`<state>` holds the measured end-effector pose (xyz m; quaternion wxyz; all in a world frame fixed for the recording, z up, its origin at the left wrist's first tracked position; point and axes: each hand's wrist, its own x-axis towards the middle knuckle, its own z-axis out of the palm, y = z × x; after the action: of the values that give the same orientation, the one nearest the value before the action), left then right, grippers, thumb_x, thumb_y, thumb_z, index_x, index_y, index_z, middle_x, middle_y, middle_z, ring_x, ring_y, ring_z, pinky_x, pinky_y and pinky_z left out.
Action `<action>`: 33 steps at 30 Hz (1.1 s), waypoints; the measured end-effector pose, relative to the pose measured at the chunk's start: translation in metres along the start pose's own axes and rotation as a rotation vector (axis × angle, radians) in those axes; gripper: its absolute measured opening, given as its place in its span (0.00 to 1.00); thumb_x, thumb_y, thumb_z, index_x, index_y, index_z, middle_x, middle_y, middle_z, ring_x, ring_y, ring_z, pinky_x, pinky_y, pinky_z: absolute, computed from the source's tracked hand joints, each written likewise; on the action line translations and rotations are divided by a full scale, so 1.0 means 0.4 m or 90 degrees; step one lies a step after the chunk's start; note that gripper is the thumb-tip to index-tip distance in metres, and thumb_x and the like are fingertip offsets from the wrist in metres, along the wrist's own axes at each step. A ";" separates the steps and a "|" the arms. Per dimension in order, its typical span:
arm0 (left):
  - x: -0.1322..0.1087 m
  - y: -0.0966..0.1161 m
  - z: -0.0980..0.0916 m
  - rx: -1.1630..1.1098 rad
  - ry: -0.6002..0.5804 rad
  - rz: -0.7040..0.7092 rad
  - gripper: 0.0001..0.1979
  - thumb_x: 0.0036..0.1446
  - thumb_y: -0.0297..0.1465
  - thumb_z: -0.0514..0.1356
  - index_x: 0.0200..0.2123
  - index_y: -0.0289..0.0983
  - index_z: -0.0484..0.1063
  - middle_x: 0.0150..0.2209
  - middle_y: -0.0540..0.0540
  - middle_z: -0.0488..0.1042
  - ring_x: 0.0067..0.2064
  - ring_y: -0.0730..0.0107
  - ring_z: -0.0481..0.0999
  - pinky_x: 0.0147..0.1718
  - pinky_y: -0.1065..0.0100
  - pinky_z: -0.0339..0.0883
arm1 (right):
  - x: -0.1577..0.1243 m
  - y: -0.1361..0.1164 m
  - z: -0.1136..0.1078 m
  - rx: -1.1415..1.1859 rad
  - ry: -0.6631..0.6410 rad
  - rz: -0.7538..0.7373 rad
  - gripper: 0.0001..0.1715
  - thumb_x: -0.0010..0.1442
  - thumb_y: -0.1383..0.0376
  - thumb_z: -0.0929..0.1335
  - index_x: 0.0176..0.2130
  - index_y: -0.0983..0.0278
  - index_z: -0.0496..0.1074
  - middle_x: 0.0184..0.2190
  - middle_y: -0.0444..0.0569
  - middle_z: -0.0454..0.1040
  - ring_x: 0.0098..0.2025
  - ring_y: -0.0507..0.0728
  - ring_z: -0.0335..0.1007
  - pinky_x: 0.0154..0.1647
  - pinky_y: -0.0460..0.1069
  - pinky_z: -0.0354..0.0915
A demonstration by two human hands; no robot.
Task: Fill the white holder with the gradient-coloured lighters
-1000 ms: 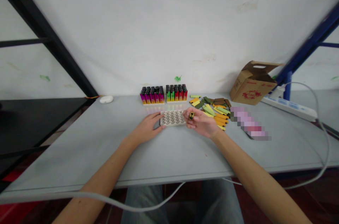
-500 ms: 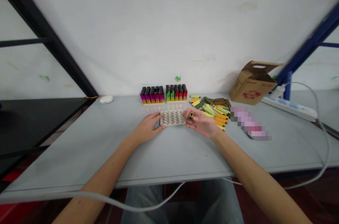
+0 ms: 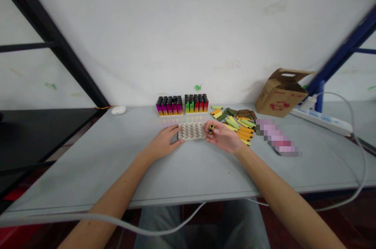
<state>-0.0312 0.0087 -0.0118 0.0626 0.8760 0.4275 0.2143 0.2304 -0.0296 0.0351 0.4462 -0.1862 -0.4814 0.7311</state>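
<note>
A white tray [image 3: 192, 131] with rows of small holes lies flat on the table in front of me. My left hand [image 3: 166, 141] grips its left end, fingertips at the far corner and thumb at the near one. At the tray's right end, my right hand [image 3: 219, 135] holds a yellow lighter [image 3: 211, 128] with a dark end facing me. Most of that lighter is hidden by the fingers. Just right of this hand lies a loose pile of lighters [image 3: 246, 133] in yellow, orange, green and brown.
Against the wall stand two filled trays, one of purple lighters [image 3: 169, 106] and one of green and red lighters [image 3: 196, 104]. Farther right are an open cardboard box [image 3: 279, 96], a blurred pink object [image 3: 276, 137] and a power strip [image 3: 323, 120]. A white case [image 3: 118, 110] sits at the left.
Almost nothing differs. The lighter in my right hand has turned very slightly; both hands and the tray stay in place.
</note>
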 end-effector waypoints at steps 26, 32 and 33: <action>0.019 0.080 0.001 -0.106 0.158 0.044 0.18 0.58 0.38 0.60 0.51 0.40 0.71 0.54 0.40 0.69 0.57 0.56 0.68 0.59 0.52 0.62 | 0.045 0.069 -0.031 -0.567 0.294 -0.226 0.15 0.49 0.56 0.74 0.35 0.62 0.75 0.38 0.50 0.75 0.43 0.59 0.69 0.44 0.53 0.63; 0.032 0.114 0.017 -0.186 0.170 0.076 0.14 0.59 0.41 0.60 0.44 0.40 0.75 0.47 0.41 0.75 0.51 0.58 0.73 0.53 0.54 0.67 | 0.057 0.094 -0.005 -0.494 0.225 -0.277 0.14 0.48 0.58 0.76 0.33 0.62 0.76 0.39 0.50 0.71 0.44 0.57 0.68 0.46 0.52 0.62; 0.033 0.116 0.016 -0.195 0.170 0.081 0.13 0.60 0.41 0.59 0.42 0.40 0.76 0.45 0.41 0.76 0.49 0.58 0.73 0.52 0.54 0.67 | 0.058 0.098 0.000 -0.493 0.216 -0.278 0.14 0.48 0.58 0.76 0.33 0.62 0.76 0.40 0.50 0.71 0.44 0.57 0.68 0.46 0.53 0.62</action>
<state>0.0124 -0.0097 0.0004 0.1241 0.8453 0.3382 0.3946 0.1994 -0.0156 0.0044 0.5596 -0.3499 -0.6668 0.3461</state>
